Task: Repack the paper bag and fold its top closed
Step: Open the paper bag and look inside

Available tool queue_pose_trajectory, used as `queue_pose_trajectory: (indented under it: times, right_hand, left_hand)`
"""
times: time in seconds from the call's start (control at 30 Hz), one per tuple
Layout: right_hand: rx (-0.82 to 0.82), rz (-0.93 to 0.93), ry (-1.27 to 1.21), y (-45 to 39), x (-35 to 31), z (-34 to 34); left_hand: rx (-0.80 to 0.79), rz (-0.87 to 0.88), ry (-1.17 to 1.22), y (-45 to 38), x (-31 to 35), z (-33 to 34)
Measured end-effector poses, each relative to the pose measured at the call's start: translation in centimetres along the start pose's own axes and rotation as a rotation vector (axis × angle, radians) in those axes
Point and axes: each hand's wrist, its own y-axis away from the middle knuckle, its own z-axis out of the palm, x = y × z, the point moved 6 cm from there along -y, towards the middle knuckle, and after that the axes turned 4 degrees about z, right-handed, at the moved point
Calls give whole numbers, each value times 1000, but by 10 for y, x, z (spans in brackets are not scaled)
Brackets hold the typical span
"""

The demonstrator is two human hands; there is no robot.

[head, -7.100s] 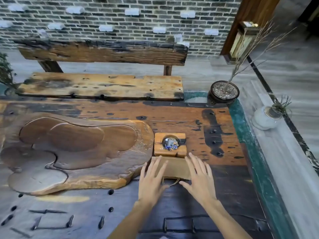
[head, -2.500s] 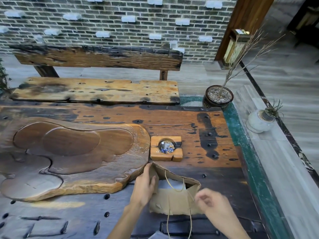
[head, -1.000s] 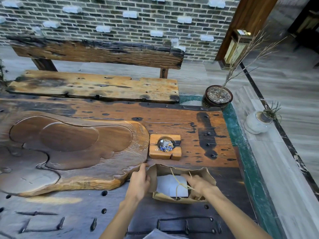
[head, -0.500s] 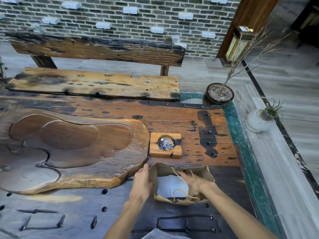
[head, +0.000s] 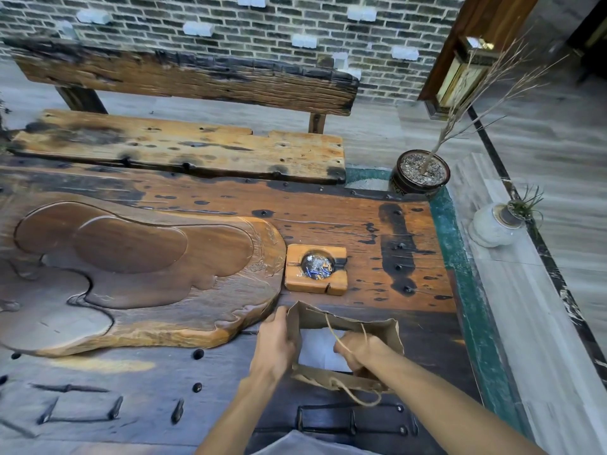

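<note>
Standing open on the dark worktop [head: 164, 382], the paper bag [head: 345, 323] shows something white [head: 320, 349] inside. Left hand [head: 274, 346] grips its side; right hand [head: 358, 348], fingers curled around the twine handle [head: 331, 330], reaches inside. Tugging could tear the rim.

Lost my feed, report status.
Left hand grips paper bag side. Right hand inside, on white packet. Top unfolded. Ashtray clear behind.

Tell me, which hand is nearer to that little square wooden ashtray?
The left hand. It grips the left wall of the paper bag, just below and left of the ashtray. The right hand sits lower, inside the bag's open top, farther from it.
</note>
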Motion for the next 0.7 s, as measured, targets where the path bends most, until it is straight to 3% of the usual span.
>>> queue_pose_trajectory:
  times: [0.27, 0.7]
  right_hand:
    - [199, -35, 11, -21, -1, 7]
    - [231, -58, -80, -37, -4, 13]
  left_hand:
    - [-28, -38, -6, -2, -1, 2]
    - [-54, -68, 3, -3, -4, 5]
